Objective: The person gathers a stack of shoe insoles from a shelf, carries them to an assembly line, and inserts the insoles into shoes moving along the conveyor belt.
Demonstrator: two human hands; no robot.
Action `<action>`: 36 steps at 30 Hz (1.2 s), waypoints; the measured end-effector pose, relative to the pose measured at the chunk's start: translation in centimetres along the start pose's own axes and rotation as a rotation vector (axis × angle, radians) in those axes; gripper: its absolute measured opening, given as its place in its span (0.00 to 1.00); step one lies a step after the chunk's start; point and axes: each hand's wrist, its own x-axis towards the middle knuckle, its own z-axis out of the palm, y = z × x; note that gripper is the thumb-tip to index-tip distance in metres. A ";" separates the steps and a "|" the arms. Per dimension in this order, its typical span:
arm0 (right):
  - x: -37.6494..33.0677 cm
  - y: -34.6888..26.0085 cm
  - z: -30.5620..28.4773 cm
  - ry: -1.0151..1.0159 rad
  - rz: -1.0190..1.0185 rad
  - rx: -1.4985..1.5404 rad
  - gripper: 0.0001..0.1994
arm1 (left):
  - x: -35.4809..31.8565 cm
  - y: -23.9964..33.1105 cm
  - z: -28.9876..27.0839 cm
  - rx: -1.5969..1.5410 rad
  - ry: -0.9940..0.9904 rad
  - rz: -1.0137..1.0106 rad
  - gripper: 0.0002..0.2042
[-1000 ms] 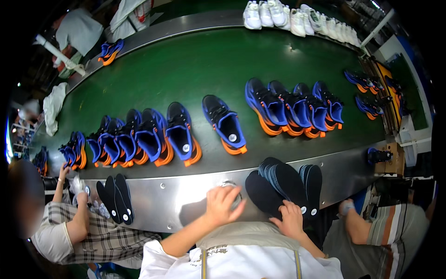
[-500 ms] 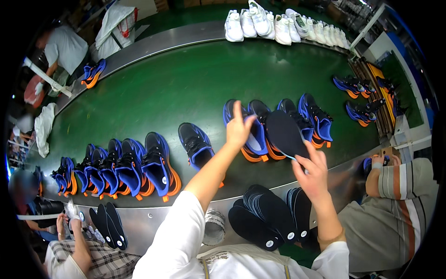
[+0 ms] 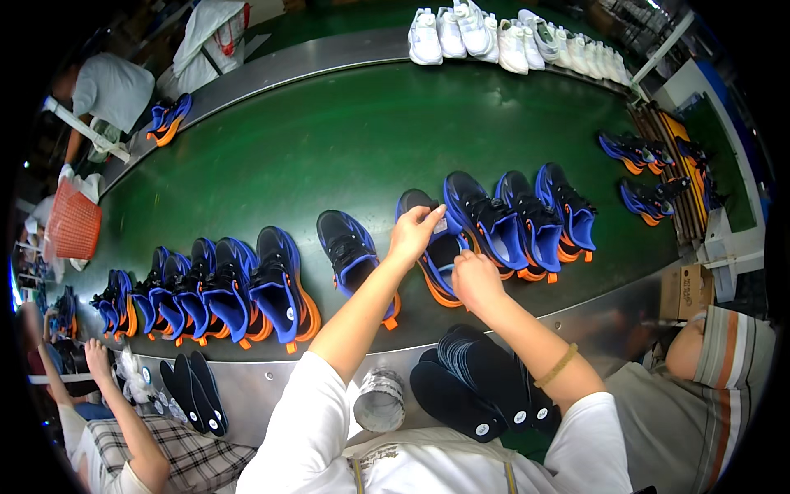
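Note:
A black and blue sneaker with an orange sole (image 3: 439, 282) lies on the green belt in front of me, its heel toward me. My left hand (image 3: 414, 235) is closed at its tongue, thumb and finger pinched together over the laces. At the sneaker's heel opening, my right hand (image 3: 477, 281) is closed with its fingertips down at the collar. What those fingers hold is hidden, and the insole cannot be made out there. Left of my left arm stands another sneaker (image 3: 346, 243); several more sneakers (image 3: 520, 221) stand close on the right.
Stacked black insoles (image 3: 469, 379) lie on the metal ledge beside a round container (image 3: 380, 401). Further sneakers (image 3: 280, 280) line the belt's left side. White shoes (image 3: 473, 33) stand along the far edge. Co-workers sit on both sides; a red basket (image 3: 74, 218) is at far left.
The black insole in my right hand is no longer visible; that hand has moved left to the sneaker's opening. My left hand has come down and closed at the tongue.

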 end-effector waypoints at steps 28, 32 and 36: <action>5.5 3.2 4.5 -0.355 -0.427 -0.033 0.13 | -0.7 -0.5 -1.7 0.220 -0.081 0.388 0.18; 6.6 3.0 7.1 -0.708 -0.417 -0.336 0.20 | -0.4 -2.9 -1.3 0.231 -0.031 0.432 0.17; 4.5 -0.3 3.2 -0.854 -0.407 -0.551 0.20 | -2.0 -2.9 -2.4 0.025 -0.078 0.393 0.16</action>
